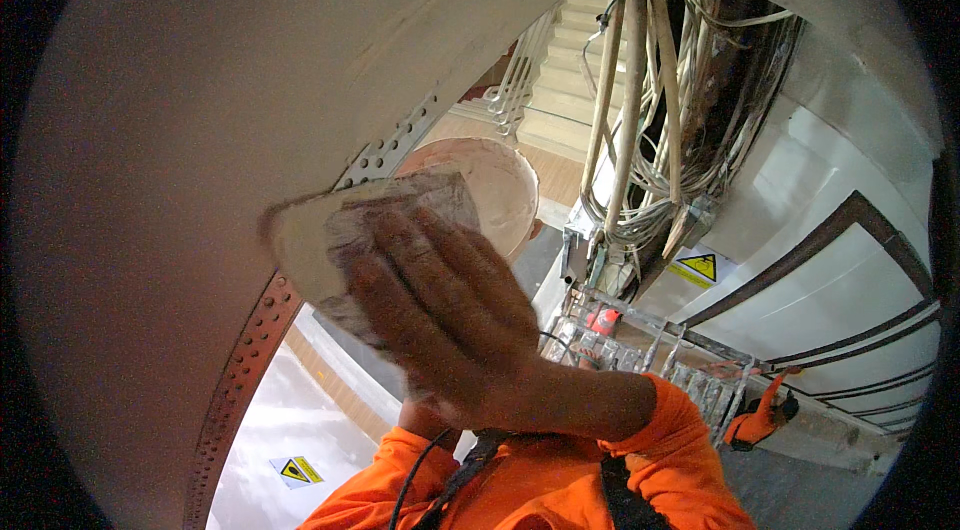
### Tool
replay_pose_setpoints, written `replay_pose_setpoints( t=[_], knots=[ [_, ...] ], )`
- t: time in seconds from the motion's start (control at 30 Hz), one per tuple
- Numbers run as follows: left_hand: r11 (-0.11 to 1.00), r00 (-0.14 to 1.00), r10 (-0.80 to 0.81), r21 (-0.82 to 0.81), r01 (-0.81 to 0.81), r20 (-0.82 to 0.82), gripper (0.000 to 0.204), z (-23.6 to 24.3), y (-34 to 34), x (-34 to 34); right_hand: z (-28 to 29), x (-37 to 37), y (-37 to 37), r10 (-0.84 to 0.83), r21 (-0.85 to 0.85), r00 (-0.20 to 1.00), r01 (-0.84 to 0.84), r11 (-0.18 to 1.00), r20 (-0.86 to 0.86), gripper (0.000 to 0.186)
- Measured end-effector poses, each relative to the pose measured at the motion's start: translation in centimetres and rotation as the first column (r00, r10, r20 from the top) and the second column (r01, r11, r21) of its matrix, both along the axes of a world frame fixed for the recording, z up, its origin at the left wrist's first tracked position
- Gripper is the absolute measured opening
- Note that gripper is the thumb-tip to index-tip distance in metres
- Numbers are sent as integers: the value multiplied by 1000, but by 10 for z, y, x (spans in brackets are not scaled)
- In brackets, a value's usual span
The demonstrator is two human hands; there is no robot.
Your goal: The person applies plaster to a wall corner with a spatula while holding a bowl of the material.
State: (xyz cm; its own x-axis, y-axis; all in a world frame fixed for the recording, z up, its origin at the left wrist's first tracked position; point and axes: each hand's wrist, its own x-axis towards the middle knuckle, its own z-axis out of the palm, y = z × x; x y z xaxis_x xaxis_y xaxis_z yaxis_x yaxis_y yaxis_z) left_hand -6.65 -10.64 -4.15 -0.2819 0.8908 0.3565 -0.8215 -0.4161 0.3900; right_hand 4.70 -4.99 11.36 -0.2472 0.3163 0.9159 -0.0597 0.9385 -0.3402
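Press smeared spreader point(335, 227), clamped in right hand point(455, 305), evenly along perforated strip point(387, 152) at 11 o'clock; can't tell grip of left hand point(425, 416).

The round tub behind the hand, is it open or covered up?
Open: the round tub shows its pale, smeared inside past the right hand; no lid covers it.

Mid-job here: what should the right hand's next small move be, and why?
I'd probably slide the smeared flat pad slightly along the perforated strip: the right hand lies over the pad, and the strip's holes show uncovered on either side, though contact is unclear.
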Motion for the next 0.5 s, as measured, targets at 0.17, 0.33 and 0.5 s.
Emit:
replay_pose_setpoints(
  t=[0.17, 0.33, 0.5],
  knots=[
    [997, 998, 70, -21, -70, 7, 74, 24, 97, 11, 8, -30, 55, -252, 67, 952, 267, 961, -171, 56],
    [992, 993, 120, -34, -120, 9, 75, 15, 67, 3, -19, -41, 22, -216, 135, 973, 226, 965, -86, 56],
    [987, 988, 152, -54, -153, -14, 75, 19, 62, -7, -55, -21, 52, -236, -111, 967, 225, 968, -97, 50]
  ],
)
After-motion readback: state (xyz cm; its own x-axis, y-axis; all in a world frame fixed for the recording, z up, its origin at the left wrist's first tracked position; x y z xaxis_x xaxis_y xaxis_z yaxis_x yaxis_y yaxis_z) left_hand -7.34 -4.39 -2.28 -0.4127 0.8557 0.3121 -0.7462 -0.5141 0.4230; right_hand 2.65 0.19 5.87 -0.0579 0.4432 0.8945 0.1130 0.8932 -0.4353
